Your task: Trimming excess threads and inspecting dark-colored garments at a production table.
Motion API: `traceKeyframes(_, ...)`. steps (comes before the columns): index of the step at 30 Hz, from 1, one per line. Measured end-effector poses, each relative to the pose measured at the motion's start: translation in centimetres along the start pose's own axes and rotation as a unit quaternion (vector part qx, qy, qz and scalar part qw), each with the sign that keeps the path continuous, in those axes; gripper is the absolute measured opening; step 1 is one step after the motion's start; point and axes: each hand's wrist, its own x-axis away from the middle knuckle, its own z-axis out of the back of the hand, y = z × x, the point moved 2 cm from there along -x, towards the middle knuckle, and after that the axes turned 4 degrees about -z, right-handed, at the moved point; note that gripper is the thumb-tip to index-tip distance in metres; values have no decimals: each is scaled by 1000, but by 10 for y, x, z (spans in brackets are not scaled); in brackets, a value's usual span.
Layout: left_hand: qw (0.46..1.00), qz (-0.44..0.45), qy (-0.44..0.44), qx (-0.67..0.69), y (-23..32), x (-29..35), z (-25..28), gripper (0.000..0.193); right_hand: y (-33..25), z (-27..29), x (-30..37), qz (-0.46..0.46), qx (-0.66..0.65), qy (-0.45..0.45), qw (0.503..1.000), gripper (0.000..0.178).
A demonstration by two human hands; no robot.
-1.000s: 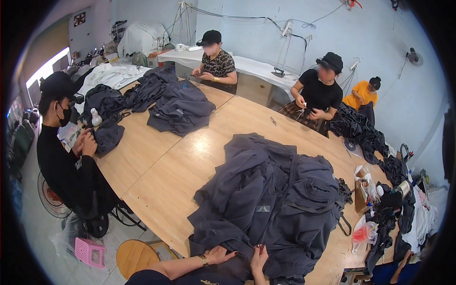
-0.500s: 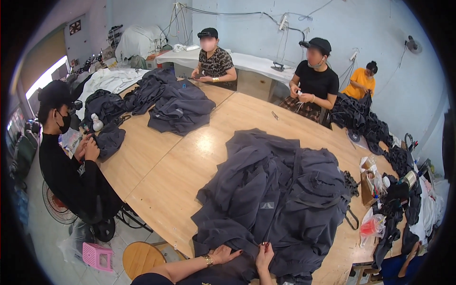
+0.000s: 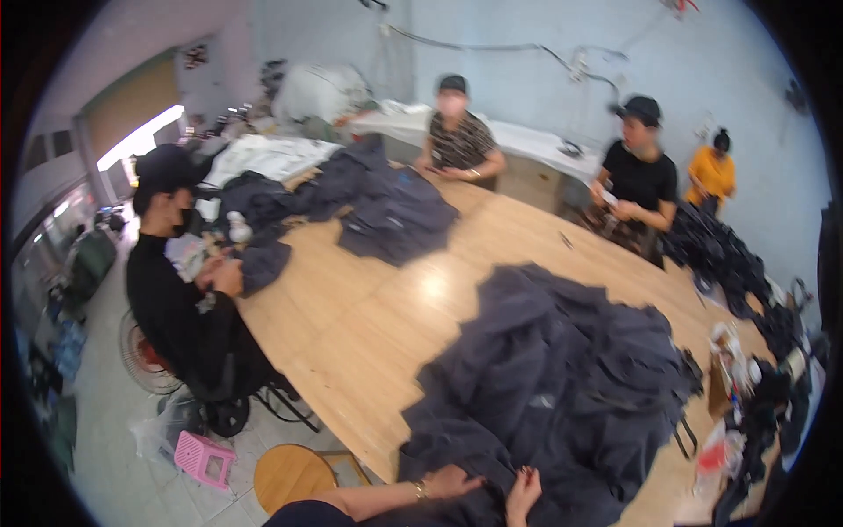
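A large heap of dark grey garments (image 3: 562, 378) covers the near right part of the wooden table, with a small light patch on its upper face. My left hand (image 3: 450, 483), with a gold-coloured band at the wrist, lies on the heap's near edge, fingers stretched over the cloth. Just to its right, my right hand (image 3: 524, 494) is raised slightly over the same cloth with its fingertips pinched together. Blur hides what is between those fingertips.
A second dark garment pile (image 3: 395, 211) lies farther back on the table (image 3: 369, 325). Co-workers stand at the left and far sides. A paper box (image 3: 722, 382) and a red-filled plastic bag (image 3: 716, 457) sit at right. A round wooden stool (image 3: 294, 479) and pink stool (image 3: 204, 458) are lower left.
The whole view has swung left, so everything appears farther right and somewhat lower. My right hand's fingertips have come up slightly from the cloth. My left hand still rests on it.
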Motion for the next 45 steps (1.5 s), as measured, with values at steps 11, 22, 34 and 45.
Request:
traceKeyframes(11, 998, 52, -32, -34, 2, 3, 1, 75, -14, 3, 6, -25, 117, 5, 993, 33)
traceKeyframes(22, 998, -34, -6, -58, -6, 0, -4, 73, -3, 1, -1, 10, -4, -9, 1000, 12)
traceKeyframes(34, 996, -23, 12, -84, -2, -2, 1, 73, -1, -1, -3, 45, 19, 24, 999, 17)
traceKeyframes(45, 997, 8, -53, -54, 29, 7, 28, 66, 5, 1, -3, 23, -75, 34, 996, 13)
